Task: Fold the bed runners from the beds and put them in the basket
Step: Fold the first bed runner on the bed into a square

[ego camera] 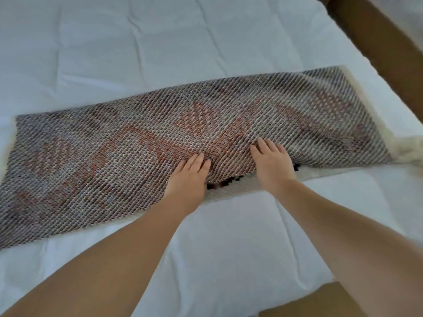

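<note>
Two hands press flat on the bed runner (114, 156), the left hand (186, 179) and right hand (272, 163) near each other at its near edge, each grip wide with fingers (196, 161) straight and holding nothing. The runner lies doubled over, woven back upward, across the white bed (229, 248), a patterned lower layer showing between the hands.

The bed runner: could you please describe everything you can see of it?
The bed runner is a long woven cloth, grey with faint orange leaf shapes, cream at its ends. It lies flat, slantwise across the white bed. The left hand and right hand press on its near edge, where a lower layer peeks out.
</note>
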The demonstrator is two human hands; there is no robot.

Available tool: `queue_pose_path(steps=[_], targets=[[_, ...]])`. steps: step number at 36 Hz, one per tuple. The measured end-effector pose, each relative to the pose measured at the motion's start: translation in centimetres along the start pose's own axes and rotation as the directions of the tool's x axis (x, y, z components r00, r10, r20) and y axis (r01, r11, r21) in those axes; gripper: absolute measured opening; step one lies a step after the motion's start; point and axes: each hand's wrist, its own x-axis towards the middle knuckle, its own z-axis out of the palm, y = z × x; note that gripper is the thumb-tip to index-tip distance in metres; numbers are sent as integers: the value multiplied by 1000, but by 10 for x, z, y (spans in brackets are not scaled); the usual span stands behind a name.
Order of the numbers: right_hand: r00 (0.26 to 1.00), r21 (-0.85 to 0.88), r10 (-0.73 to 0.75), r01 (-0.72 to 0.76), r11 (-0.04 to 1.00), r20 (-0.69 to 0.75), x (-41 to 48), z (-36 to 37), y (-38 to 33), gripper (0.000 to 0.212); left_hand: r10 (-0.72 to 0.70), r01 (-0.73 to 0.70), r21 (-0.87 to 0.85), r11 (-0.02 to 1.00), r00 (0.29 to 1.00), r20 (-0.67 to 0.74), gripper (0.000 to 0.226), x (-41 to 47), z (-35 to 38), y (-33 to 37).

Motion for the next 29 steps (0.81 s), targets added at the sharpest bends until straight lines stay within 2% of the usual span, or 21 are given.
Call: queue_pose_path(steps=[9, 12, 14, 18, 21, 29], targets=[[999, 101, -33, 29, 994, 33, -37, 12, 51, 63, 49, -48, -23, 999, 998, 31, 58, -19, 4, 9], [993, 49, -116, 115, 992, 6, -51, 21, 60, 61, 97, -100, 40, 994, 993, 71, 57, -26, 8, 14], [992, -18, -123, 123, 992, 2, -50, 30, 67, 57, 81, -86, 55, 995, 994, 79, 57, -26, 14, 15], [999, -61, 32, -32, 998, 8, -37, 36, 80, 58, 48, -48, 48, 998, 999, 19, 65, -19, 20, 22], [989, -55, 148, -147, 988, 4, -28, 39, 97, 58, 87, -88, 99, 991, 996, 14, 66, -8, 20, 37], [967, 83, 253, -253, 964, 3, -39, 41, 166, 58, 127, -127, 60, 990, 992, 12, 61, 21, 19, 82]])
